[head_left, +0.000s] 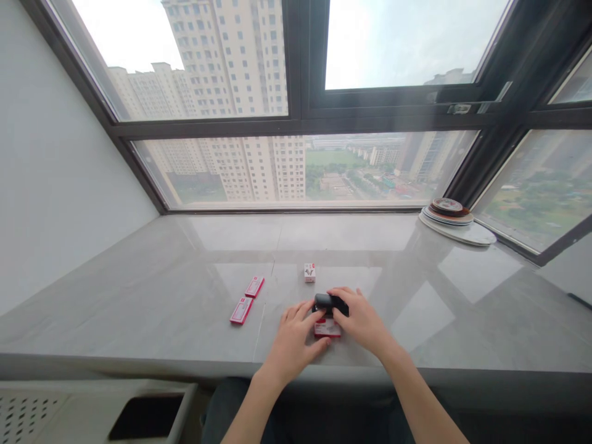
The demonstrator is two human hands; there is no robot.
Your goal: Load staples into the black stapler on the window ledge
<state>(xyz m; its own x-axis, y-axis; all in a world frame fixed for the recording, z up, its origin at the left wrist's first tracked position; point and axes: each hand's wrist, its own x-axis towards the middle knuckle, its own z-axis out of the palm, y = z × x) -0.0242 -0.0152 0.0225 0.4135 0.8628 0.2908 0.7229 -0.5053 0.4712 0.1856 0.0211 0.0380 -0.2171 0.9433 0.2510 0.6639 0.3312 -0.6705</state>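
A black stapler (327,303) sits on the grey stone window ledge (185,296), partly over a small red-and-white box (327,328). My right hand (363,320) is wrapped over the stapler from the right, fingers closed on it. My left hand (296,336) rests beside it on the left, fingers bent and touching the stapler and the red box. Behind the hands stands a small white box (309,272). Two flat red boxes (254,287) (241,310) lie to the left.
A stack of round plates (451,216) sits at the ledge's far right corner by the window. A white wall runs along the left. Below the ledge's front edge, at lower left, is a pale perforated surface with a dark opening (145,416).
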